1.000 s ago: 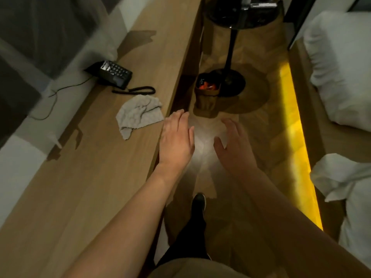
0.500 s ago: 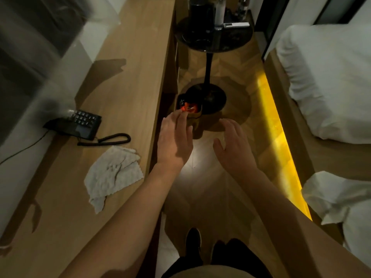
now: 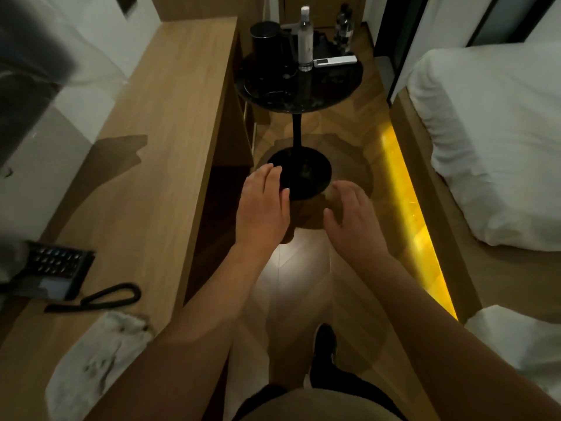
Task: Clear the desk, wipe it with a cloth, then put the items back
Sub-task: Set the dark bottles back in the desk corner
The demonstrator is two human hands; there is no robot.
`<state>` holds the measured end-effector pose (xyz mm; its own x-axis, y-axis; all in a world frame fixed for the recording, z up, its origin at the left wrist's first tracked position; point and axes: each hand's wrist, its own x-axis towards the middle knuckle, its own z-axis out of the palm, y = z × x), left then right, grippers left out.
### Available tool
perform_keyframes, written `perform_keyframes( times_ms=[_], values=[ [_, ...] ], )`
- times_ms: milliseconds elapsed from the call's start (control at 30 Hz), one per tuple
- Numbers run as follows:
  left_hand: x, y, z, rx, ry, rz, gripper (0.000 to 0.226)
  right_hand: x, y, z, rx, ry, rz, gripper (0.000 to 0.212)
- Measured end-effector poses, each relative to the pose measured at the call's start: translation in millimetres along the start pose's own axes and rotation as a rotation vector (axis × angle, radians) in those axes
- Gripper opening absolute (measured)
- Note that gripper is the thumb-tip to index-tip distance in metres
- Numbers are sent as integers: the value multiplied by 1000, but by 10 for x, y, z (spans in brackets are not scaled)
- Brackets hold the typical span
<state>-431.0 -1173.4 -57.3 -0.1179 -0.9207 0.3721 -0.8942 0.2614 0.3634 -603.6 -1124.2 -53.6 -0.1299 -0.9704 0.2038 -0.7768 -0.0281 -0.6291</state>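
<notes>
Dim hotel room, wood floor [image 3: 303, 287] with a glowing yellow strip [image 3: 416, 223] under the bed [image 3: 491, 123] at right; long wooden desk [image 3: 158, 153] along the left wall. Left hand [image 3: 263, 208]: fingers straight and loosely together, palm down, in the air past the desk's edge, holding nothing. Right hand [image 3: 349, 220]: fingers relaxed and slightly bent, empty, apart from the left. No writing legible; telephone [image 3: 51, 271] keypad blurred. Cloth [image 3: 94, 366]: crumpled on the desk at lower left, beside the left forearm, well behind both hands; telephone just beyond it. Round black side table [image 3: 299, 83] ahead of the hands, bearing a black kettle [image 3: 267, 41], a bottle [image 3: 305, 38] and a white remote [image 3: 335, 61].
</notes>
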Motion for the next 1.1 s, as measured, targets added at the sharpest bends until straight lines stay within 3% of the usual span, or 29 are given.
perform_keyframes(
  times_ms=[400,1100],
  values=[
    [1500,389,872,-16,-40,-16,43,1618,739,-138,-7,-34,19,53],
    [4411,106,2424,-27,-137,-57,46,4884,1525,400,-30,-131,105,55]
  ],
)
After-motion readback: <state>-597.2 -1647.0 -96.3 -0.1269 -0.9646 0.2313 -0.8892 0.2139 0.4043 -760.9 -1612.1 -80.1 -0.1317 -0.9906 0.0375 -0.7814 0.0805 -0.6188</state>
